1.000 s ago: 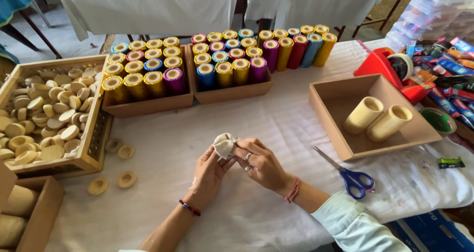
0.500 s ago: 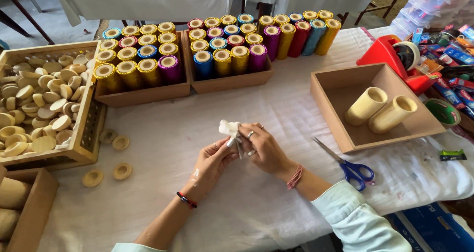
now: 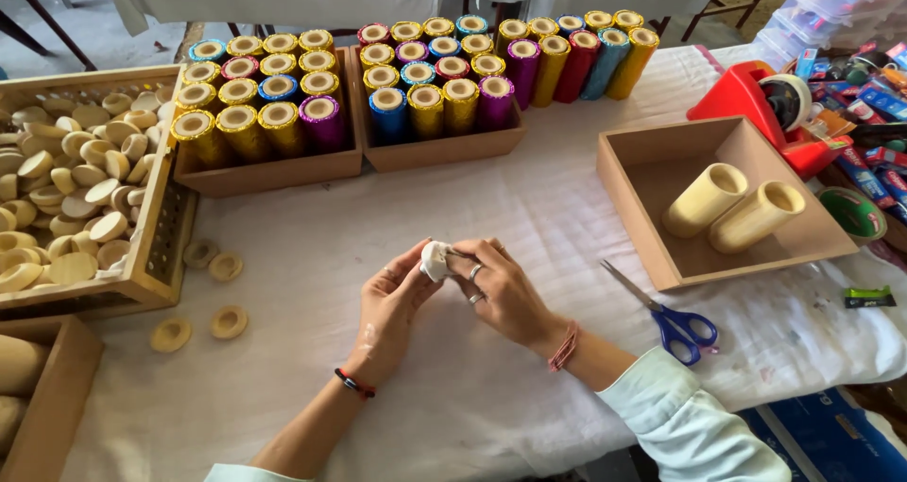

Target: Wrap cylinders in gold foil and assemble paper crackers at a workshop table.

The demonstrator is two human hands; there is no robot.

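Both my hands meet over the middle of the white cloth-covered table (image 3: pixel 529 208). My left hand (image 3: pixel 392 307) and my right hand (image 3: pixel 501 288) together pinch a small white crumpled wad (image 3: pixel 436 258) between their fingertips. My right hand wears rings and a pink wrist band; my left wrist has a dark band. Blue-handled scissors (image 3: pixel 673 321) lie just right of my right forearm.
Two trays of foil-wrapped coloured tubes (image 3: pixel 274 99) (image 3: pixel 444 76) stand at the back. A crate of cream discs (image 3: pixel 71 189) sits left, loose discs (image 3: pixel 213 298) beside it. A wooden box (image 3: pixel 652 227) with two cream tubes (image 3: pixel 737 208) is right, near a red tape dispenser (image 3: pixel 756 99).
My hands have drifted slightly and kept working the white wad, which now sits more tightly crumpled between the fingertips. The camera view shifted a little.
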